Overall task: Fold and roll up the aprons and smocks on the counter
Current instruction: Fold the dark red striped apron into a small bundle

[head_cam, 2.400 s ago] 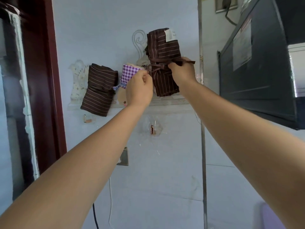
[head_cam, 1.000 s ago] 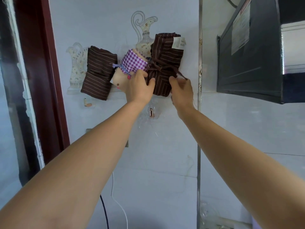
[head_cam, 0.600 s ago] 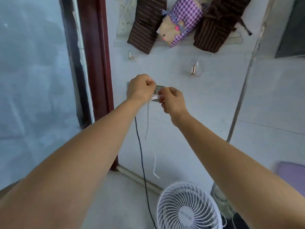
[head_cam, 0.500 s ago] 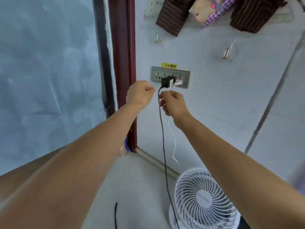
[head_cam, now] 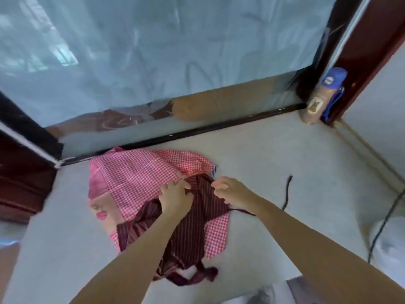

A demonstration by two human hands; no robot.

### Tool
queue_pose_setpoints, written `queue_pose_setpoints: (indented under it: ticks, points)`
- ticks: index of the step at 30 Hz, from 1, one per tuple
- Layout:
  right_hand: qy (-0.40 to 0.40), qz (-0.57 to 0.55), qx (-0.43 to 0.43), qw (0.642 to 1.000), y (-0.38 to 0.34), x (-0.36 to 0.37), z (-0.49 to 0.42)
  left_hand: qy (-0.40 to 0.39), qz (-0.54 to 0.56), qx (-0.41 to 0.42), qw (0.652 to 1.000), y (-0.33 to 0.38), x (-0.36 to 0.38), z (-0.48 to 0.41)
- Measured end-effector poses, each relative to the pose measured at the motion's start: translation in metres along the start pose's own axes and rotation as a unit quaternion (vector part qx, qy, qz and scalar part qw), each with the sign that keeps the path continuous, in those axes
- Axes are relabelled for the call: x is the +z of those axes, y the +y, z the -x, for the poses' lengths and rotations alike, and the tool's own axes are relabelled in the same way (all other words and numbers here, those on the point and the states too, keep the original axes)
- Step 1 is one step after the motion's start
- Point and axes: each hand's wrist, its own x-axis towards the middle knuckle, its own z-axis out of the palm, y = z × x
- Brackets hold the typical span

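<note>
A dark maroon striped apron (head_cam: 190, 229) lies crumpled on top of a red-and-white checked smock (head_cam: 140, 174), both spread on the pale grey counter (head_cam: 263, 154). The smock has a pink cartoon patch at its left edge. My left hand (head_cam: 175, 198) rests on the striped apron's upper part, its fingers curled into the fabric. Just to its right, my right hand (head_cam: 230, 190) pinches the same apron's top edge. The apron's ties trail off toward me at the bottom.
A bottle with a blue cap (head_cam: 322, 95) stands in the far right corner by a dark red door frame (head_cam: 368, 40). A short black strap (head_cam: 287, 194) lies to the right of the hands. A white fan and its black cable (head_cam: 388, 235) sit at the right edge. Translucent sheeting (head_cam: 153, 51) fills the back.
The view swung from the wall with the rolled aprons, past the socket, down to the counter. Both hands dropped from the wall and now hold the striped apron.
</note>
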Motion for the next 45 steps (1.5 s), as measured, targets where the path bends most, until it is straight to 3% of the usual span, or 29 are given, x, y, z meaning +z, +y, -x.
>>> queue_pose_setpoints:
  ticks: [5,10,15,17,21,23,26,29,32,34,38,42,45]
  points:
    - [-0.121,0.104,-0.002,0.987,0.035,0.073,-0.025,-0.016,-0.043,-0.114,0.992,-0.093,0.025,0.025]
    - [-0.173,0.197,0.003,0.965,0.049,0.106,-0.048,-0.107,0.101,-0.094,0.985,-0.136,0.050,0.028]
    - [-0.140,0.320,-0.025,0.937,0.044,0.118,-0.065,-0.043,0.096,-0.097,0.990,-0.141,0.059,0.020]
    - [-0.115,0.316,-0.024,0.941,0.041,0.121,-0.065,-0.005,0.076,-0.106,0.991,-0.137,0.062,0.019]
    - [0.050,0.299,-0.037,0.952,0.041,0.126,-0.048,0.046,0.097,-0.137,0.985,-0.129,0.067,0.019]
    - [0.026,0.315,0.008,0.949,0.052,0.128,-0.045,0.074,0.131,-0.142,0.978,-0.124,0.070,0.024]
    - [-0.069,0.239,0.062,0.967,0.060,0.126,-0.051,0.134,0.148,-0.148,0.969,-0.120,0.071,0.034]
    - [-0.061,0.166,0.028,0.984,0.050,0.115,-0.051,0.179,0.084,-0.204,0.959,-0.123,0.071,0.052]
    - [-0.084,0.004,0.034,0.996,0.033,0.103,-0.042,0.150,0.058,-0.273,0.948,-0.130,0.065,0.074]
    - [-0.100,-0.093,0.049,0.989,0.021,0.098,-0.030,0.121,0.078,-0.275,0.951,-0.139,0.063,0.087]
    - [-0.055,-0.225,0.029,0.972,-0.003,0.102,0.012,0.147,0.267,-0.209,0.929,-0.146,0.048,0.119]
    - [-0.032,-0.323,0.021,0.946,-0.012,0.124,0.069,0.005,0.503,-0.056,0.863,-0.130,0.034,0.175]
    - [-0.038,-0.369,0.010,0.929,-0.017,0.147,0.117,0.021,0.410,0.013,0.912,-0.137,0.043,0.212]
